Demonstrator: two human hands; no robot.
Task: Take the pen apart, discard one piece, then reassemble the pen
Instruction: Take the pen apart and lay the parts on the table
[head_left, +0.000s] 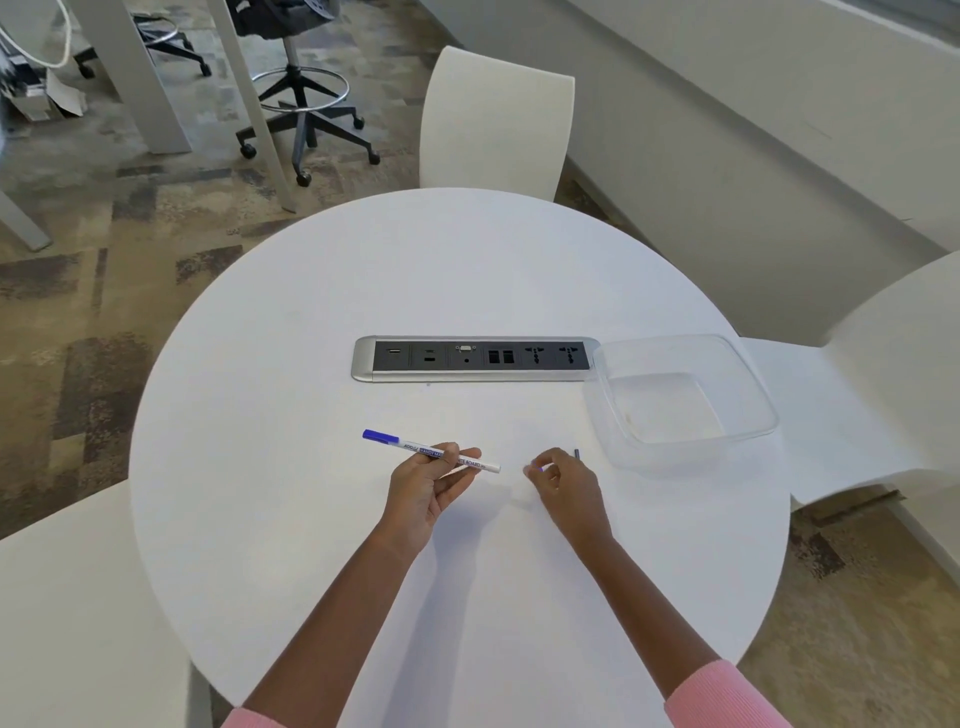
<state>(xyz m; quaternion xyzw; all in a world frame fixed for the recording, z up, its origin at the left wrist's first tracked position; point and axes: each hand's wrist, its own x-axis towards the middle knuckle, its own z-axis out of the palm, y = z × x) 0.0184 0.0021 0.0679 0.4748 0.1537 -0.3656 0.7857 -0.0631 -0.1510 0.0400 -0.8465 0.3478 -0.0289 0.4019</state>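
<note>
So, a round white desk (311, 519) fills most of the view, with white chairs (496, 119) pulled up around it. A silver and black socket strip (475, 358) is set into the middle of the desk. Just to its right, a clear plastic container (680, 400) is parked near the desk edge, nothing visible inside it. The left hand (423, 488) is held above the desk, palm up, fingers curled round the white barrel of a marker pen (431, 451); the blue cap is still on and points off to the left, the other end sticks out to the right. The right hand (563, 480) is pinched shut on a tiny blue-ish piece (540, 468), too small to be made out properly. A small dark stub (577, 453) can be seen just beside that hand, between it and the container.
</note>
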